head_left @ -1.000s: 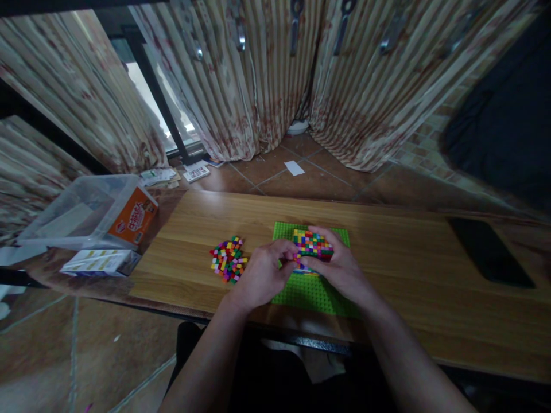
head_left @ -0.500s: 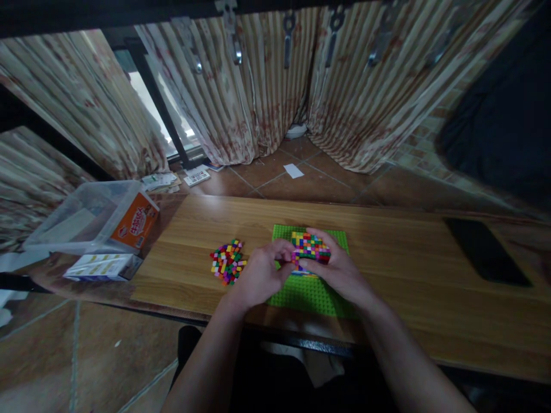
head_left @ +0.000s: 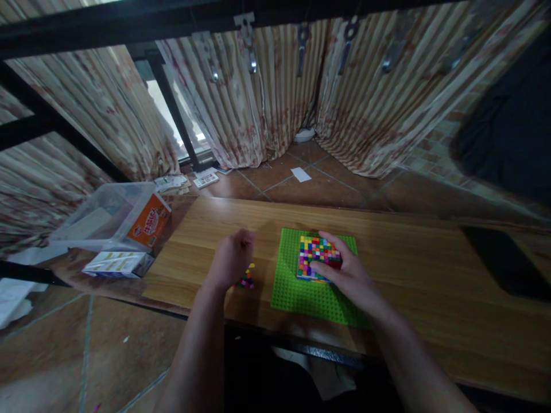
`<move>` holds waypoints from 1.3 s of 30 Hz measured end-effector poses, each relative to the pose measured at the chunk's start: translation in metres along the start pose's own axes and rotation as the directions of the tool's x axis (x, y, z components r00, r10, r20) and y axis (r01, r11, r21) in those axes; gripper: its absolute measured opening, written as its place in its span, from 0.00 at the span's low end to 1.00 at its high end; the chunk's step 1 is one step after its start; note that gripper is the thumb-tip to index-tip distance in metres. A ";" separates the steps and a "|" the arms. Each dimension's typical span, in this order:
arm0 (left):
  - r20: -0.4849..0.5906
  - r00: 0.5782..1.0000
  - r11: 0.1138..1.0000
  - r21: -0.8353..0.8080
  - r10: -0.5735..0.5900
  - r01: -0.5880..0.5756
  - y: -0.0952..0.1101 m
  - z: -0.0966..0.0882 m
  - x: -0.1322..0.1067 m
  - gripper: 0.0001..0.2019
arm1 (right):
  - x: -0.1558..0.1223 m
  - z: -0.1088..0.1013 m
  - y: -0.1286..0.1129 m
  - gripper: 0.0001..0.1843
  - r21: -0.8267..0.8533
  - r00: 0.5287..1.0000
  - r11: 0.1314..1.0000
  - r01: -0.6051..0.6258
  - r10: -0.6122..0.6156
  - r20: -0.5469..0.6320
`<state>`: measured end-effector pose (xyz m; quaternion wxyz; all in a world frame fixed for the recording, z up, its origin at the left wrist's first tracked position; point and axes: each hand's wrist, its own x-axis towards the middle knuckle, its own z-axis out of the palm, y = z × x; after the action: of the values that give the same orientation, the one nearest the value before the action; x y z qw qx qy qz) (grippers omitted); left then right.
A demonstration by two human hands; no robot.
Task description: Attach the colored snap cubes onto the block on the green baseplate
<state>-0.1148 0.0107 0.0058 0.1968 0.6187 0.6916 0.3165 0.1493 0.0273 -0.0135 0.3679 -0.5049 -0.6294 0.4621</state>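
A green studded baseplate (head_left: pixel 301 298) lies on the wooden table. On its far part sits a block of small multicoloured bricks (head_left: pixel 316 253). My right hand (head_left: pixel 346 275) rests on the block's near right side, fingers curled against it. My left hand (head_left: pixel 230 258) is off to the left, over a pile of loose coloured bricks (head_left: pixel 246 279), which it mostly hides. Its fingers are bent down into the pile, and what they hold, if anything, is hidden.
A clear plastic tub (head_left: pixel 97 218) with an orange box (head_left: pixel 148 221) and a white carton (head_left: pixel 116 264) stand at the table's left end. A black phone (head_left: pixel 503 261) lies at the right. Curtains hang behind, with papers on the tiled floor.
My left hand has left the brick block and moved left onto the loose brick pile. My right hand stays on the block. The camera has shifted slightly.
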 end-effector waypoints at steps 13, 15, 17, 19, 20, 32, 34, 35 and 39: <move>0.044 0.994 0.919 0.386 -0.103 0.078 -0.007 -0.010 0.002 0.07 | 0.000 0.001 0.000 0.35 -0.055 1.000 0.998 -0.018 0.017 -0.025; 0.060 0.997 0.916 0.399 -0.053 0.025 -0.005 -0.006 0.003 0.06 | 0.000 0.001 0.002 0.35 -0.065 1.000 0.998 -0.020 0.018 -0.021; 0.059 0.997 0.911 0.413 -0.042 0.014 -0.005 -0.004 0.005 0.07 | 0.000 0.000 0.004 0.35 -0.070 1.000 0.997 -0.019 0.017 -0.019; 0.052 0.998 0.907 0.420 -0.040 0.015 -0.006 -0.002 0.006 0.07 | 0.001 0.001 0.004 0.34 -0.068 1.000 0.998 -0.013 0.011 -0.024; 0.052 0.998 0.907 0.421 -0.037 0.012 -0.007 -0.001 0.007 0.07 | 0.001 0.001 0.004 0.34 -0.065 1.000 0.998 -0.011 0.009 -0.026; 0.100 0.995 0.916 0.400 -0.021 -0.021 0.009 0.007 0.007 0.10 | 0.002 0.002 -0.002 0.31 -0.006 1.000 1.000 -0.015 0.015 -0.024; 0.056 0.998 0.923 0.383 -0.040 0.016 0.005 0.005 0.008 0.10 | 0.002 0.002 -0.002 0.31 -0.004 0.999 1.000 -0.024 0.023 -0.026; 0.032 0.998 0.927 0.372 -0.057 0.041 0.003 0.003 0.008 0.10 | 0.002 0.001 -0.002 0.31 -0.007 0.999 1.000 -0.027 0.027 -0.026; 0.068 0.994 0.945 0.323 -0.085 0.058 -0.002 -0.004 0.006 0.09 | 0.002 0.001 -0.001 0.30 -0.022 0.999 0.999 -0.033 0.033 -0.025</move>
<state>-0.1200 0.0157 0.0083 0.1328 0.6292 0.7473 0.1676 0.1475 0.0292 -0.0125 0.3621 -0.5250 -0.6216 0.4548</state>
